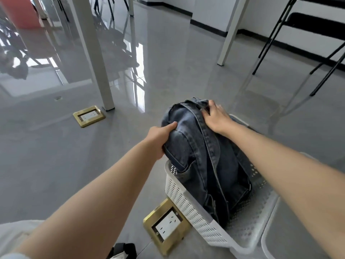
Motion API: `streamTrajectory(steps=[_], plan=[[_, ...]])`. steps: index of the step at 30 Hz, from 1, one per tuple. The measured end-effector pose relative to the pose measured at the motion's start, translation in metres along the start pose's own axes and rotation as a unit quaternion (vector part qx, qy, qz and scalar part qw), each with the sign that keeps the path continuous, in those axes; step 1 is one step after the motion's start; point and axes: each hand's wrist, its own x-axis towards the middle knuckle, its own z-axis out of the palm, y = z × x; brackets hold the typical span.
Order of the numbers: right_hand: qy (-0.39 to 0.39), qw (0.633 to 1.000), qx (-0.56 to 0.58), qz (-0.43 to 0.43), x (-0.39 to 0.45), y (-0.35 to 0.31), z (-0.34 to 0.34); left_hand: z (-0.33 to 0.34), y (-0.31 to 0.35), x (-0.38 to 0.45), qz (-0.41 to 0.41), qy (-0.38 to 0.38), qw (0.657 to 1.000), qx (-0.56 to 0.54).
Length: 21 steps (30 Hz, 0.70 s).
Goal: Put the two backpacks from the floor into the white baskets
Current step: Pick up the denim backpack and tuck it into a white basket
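One denim backpack (pixel 203 156); one white perforated basket (pixel 188 200), lower right; two brass floor sockets (pixel 89 116) (pixel 166 225); two hands (pixel 158 139) (pixel 217 118); two white table legs (pixel 91 53) (pixel 231 30).

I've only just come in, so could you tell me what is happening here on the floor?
A person is settling a denim backpack into a white basket on the grey floor. The left hand grips the bag's side and the right hand holds its top. The bag's lower part sits inside the basket while its top sticks out above the rim. A second white basket's edge shows at the right, and a dark item lies near the bottom edge.
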Motion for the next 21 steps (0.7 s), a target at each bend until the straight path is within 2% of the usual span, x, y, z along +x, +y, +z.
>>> streamTrajectory(steps=[3,7,11,16,18,21], plan=[[-0.094,0.99,-0.101,0.028,0.003,0.015,0.011,-0.007,-0.014,0.01,-0.017,0.039,0.998,0.042],[-0.085,0.978,-0.182,0.052,-0.001,0.017,0.025,-0.018,-0.05,0.015,-0.08,0.07,0.978,0.178],[-0.128,0.967,-0.201,0.085,-0.003,-0.01,0.009,-0.032,-0.048,0.007,-0.04,0.07,0.958,0.274],[-0.033,0.992,-0.096,-0.072,-0.04,-0.081,0.027,-0.086,-0.037,-0.035,0.024,-0.001,0.968,0.251],[-0.058,0.99,-0.043,-0.122,-0.063,-0.12,0.048,-0.118,-0.039,-0.054,0.032,0.001,0.971,0.237],[-0.142,0.974,0.002,-0.174,-0.101,-0.177,0.09,-0.171,-0.055,-0.082,0.043,0.035,0.968,0.244]])
